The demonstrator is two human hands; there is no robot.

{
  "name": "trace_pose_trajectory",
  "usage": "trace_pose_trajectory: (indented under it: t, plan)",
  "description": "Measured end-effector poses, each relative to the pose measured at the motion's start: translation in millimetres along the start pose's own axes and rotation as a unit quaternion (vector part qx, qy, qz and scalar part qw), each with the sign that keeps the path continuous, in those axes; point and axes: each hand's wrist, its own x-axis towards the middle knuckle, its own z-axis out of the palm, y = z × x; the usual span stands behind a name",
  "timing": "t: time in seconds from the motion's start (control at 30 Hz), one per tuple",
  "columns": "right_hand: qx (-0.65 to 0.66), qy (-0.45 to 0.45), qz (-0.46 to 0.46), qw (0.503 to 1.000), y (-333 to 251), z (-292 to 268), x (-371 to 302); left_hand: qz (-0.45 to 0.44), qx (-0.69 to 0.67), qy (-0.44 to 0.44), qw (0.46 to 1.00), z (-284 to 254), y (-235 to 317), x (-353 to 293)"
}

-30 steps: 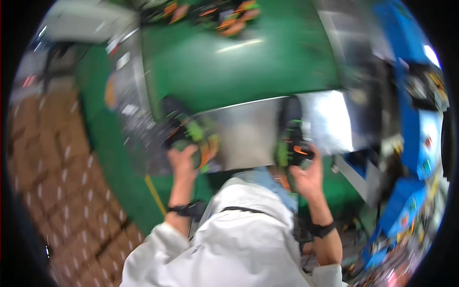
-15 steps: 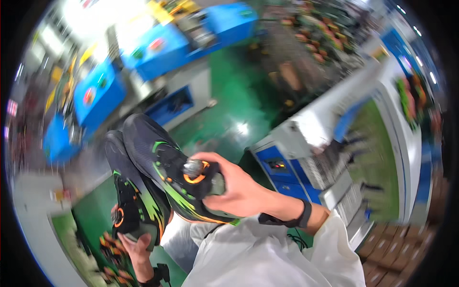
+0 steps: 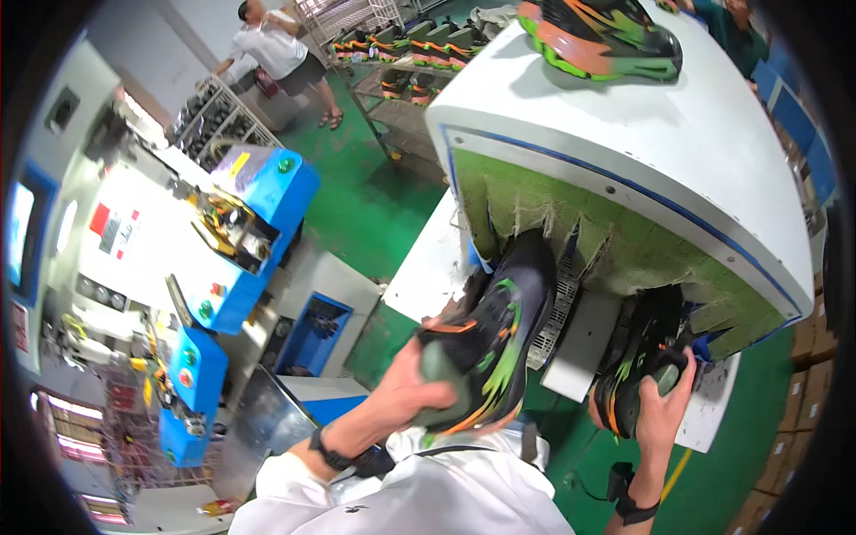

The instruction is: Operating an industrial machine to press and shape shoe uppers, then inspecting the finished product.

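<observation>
My left hand (image 3: 412,388) is closed around the heel end of a black shoe (image 3: 506,334) with green and orange markings. The toe of that shoe reaches the slit green curtain (image 3: 571,209) at the mouth of a white machine (image 3: 615,134). In my right hand (image 3: 667,397) is a similar black shoe (image 3: 629,370), gripped at the heel. Its toe end lies partly under the curtain, towards the opening's right side. A pale conveyor with grey slatted strips (image 3: 578,357) shows between the two shoes.
Another multicoloured shoe (image 3: 615,45) stands on the machine's top. Blue-and-white machinery (image 3: 267,192) is on the left. A rack (image 3: 383,111) of shoes stands at the back, with a person (image 3: 276,53) near it. Brown boxes (image 3: 802,401) are stacked at the far right.
My view has swung round from the blue machinery to the white machine. Both shoes, still in my hands, have moved from near my body to the curtained opening.
</observation>
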Motion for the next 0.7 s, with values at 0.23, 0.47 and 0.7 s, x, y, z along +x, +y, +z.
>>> trace_pose_trajectory:
  t: [0.23,0.47,0.7]
  plan:
    - [0.012,-0.026,-0.056,0.998,-2,22,50,0.105,0.294,0.011,0.950,45,18,135]
    - [0.114,0.181,-0.366,0.906,-83,80,-20,0.355,0.299,0.170,0.869,-17,-38,-8]
    - [0.054,-0.639,-0.304,0.705,-136,279,-204,0.130,0.093,0.564,0.810,-134,-230,-219]
